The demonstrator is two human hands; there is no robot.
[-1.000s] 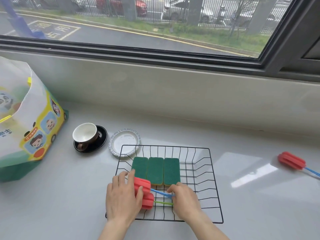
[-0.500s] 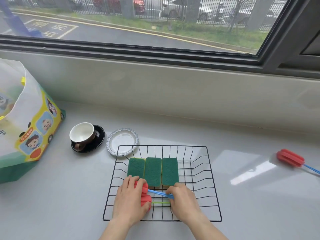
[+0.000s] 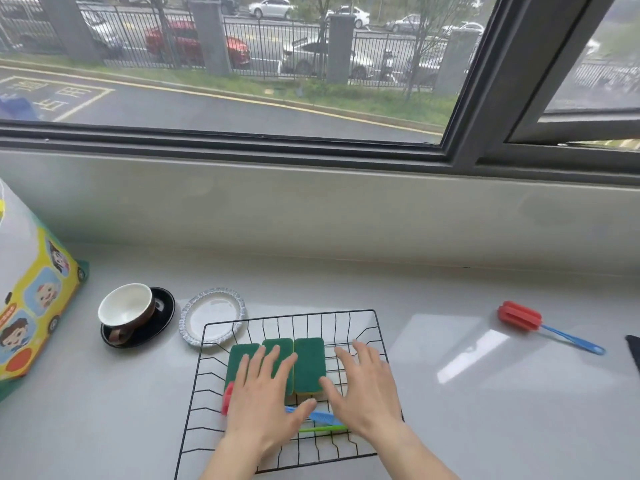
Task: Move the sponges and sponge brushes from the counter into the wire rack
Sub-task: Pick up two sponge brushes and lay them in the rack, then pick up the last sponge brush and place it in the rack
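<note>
A black wire rack (image 3: 375, 327) sits on the counter in front of me. Three green sponges (image 3: 309, 365) lie side by side in it. Two red sponge brushes lie in the rack's near part; a sliver of red head (image 3: 227, 400) and the blue handle (image 3: 323, 417) and green handle (image 3: 325, 428) show beneath my hands. My left hand (image 3: 265, 403) hovers flat over the sponges and brush heads, fingers spread. My right hand (image 3: 363, 389) is spread over the rack's right side, holding nothing. A third red sponge brush (image 3: 519, 317) with a blue handle lies on the counter at right.
A brown cup on a black saucer (image 3: 138, 317) and a small patterned plate (image 3: 213, 317) stand left of the rack. A cartoon-printed bag (image 3: 31, 299) fills the far left. A dark object (image 3: 633, 351) shows at the right edge. The window wall rises behind.
Both hands have let go of the brushes and lifted, fingers spreading flat above the rack. The camera has tilted up, showing more of the window.
</note>
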